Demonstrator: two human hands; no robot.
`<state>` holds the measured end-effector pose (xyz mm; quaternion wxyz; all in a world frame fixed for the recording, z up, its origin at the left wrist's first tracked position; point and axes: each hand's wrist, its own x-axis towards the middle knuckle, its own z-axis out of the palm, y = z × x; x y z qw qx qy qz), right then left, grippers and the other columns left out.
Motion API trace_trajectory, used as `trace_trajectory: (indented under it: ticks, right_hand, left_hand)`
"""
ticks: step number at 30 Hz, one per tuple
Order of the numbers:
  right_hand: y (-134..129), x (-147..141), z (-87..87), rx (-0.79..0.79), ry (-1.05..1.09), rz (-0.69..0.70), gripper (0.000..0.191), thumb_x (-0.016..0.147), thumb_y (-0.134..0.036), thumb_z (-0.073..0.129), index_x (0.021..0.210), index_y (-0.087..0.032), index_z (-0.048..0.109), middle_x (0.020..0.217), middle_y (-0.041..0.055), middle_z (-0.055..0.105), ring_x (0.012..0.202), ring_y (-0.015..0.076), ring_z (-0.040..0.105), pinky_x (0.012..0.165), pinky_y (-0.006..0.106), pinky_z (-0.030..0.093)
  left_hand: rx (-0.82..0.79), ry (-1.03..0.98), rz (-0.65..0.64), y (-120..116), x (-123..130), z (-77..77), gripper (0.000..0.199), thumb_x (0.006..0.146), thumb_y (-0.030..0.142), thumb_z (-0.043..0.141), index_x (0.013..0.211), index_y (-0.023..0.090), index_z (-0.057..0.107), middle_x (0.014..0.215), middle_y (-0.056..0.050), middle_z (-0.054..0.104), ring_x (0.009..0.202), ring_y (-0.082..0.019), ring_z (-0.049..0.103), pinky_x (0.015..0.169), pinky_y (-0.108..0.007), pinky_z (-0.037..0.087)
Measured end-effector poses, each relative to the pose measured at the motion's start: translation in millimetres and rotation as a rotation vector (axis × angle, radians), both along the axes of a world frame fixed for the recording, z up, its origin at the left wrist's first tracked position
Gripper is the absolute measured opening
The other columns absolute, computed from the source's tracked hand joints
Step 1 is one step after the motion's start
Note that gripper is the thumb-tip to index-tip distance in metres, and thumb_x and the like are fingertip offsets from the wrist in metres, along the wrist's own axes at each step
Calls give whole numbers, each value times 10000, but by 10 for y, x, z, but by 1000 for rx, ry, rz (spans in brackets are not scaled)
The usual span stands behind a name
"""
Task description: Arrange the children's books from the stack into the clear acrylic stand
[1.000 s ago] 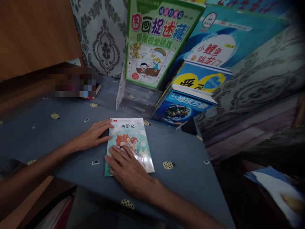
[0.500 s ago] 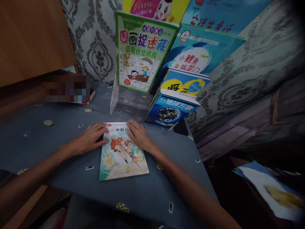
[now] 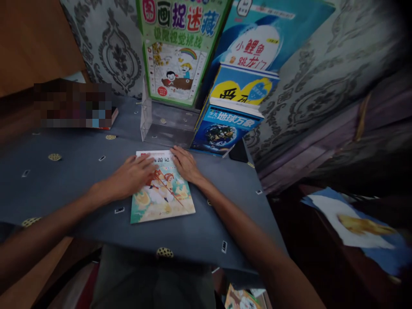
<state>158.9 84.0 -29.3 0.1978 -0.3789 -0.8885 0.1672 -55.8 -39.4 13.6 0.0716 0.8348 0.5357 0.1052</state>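
Observation:
A thin picture book (image 3: 164, 197) with a green, white and orange cover lies flat on the grey cloth-covered table (image 3: 93, 176). Over its upper left part rests my left hand (image 3: 137, 171), fingers stretched out and a little blurred, hiding some of the title. My right hand (image 3: 186, 165) lies along the upper right edge, fingers extended onto the cover. Neither hand grips the book. Just behind it stands a clear acrylic book rack (image 3: 167, 133), with a green book (image 3: 177, 68) upright in it.
To the rack's right stand a blue earth book (image 3: 220, 133), a yellow-and-blue book (image 3: 244, 83) and a teal book (image 3: 254, 40). A dark phone-like object (image 3: 238, 152) lies beside them. A partly blurred-out book (image 3: 112, 116) is at back left. Papers (image 3: 350, 219) lie off the table at right.
My left hand has moved right, from the book's left edge onto its cover. The right hand stays at the upper right. The camera view has tilted down.

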Motion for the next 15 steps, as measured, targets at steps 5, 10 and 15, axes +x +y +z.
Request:
trace_trajectory:
  ticks: [5,10,15]
  right_hand:
    - [-29,-1,45,-8,-19,-8,465,1033,-259,368,1453,-139,527,1562,130,464,1466,228,398,1214,435,288]
    - [-64,-9,108,-29,-36,-27,465,1032,-231,387,1466,-117,510,1575,156,438,1478,238,379,1223,437,270]
    - [-161,17,151,-11,-33,-97,442,1028,-235,415,1430,-110,547,1586,180,409,1461,263,399,1210,429,310]
  left_hand:
    - [-42,-52,-328,-233,612,-30,484,943,116,459,1382,293,562,1546,-91,485,1472,-294,373,1202,-553,259]
    - [-51,-47,-432,-362,825,-96,687,847,-6,484,1431,355,513,1580,-55,441,1490,-286,343,1217,-591,241]
    - [21,-43,-422,-347,831,-112,570,897,59,501,1385,346,567,1516,-91,504,1420,-307,436,1160,-594,348]
